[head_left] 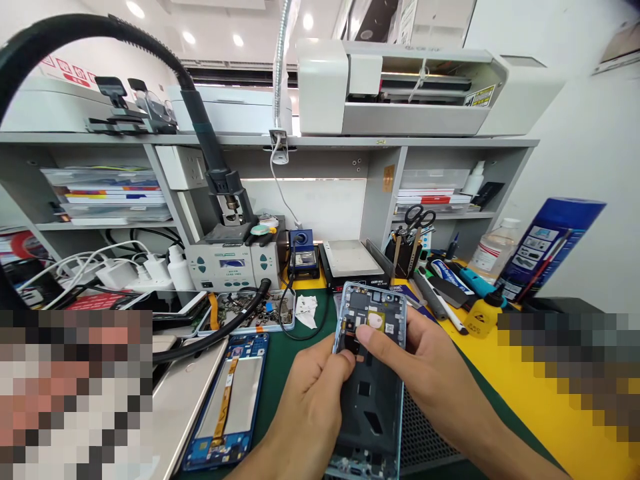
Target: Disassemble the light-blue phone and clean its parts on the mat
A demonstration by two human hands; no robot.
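Observation:
An opened phone [371, 393] with its inner parts bare is held up in front of me, its top end tilted away. My left hand [313, 393] grips the phone's left edge, the thumb lying on the inside near the dark camera area. Around the right edge wraps my right hand [430, 363], its thumb pressing on the upper inside beside a pale round patch. The fingers behind the phone are hidden. To the left of my left hand, a blue phone frame [245, 393] with an orange flex cable [227, 400] lies on the green mat [275, 373].
A black perforated mat [425, 433] lies under the phone. Behind stand a soldering station [233, 263] and a small flat plate device [350, 259]. A tray of small parts [255, 310] sits left. At right are a yellow bottle [483, 317], a blue can [553, 247] and scissors [419, 217].

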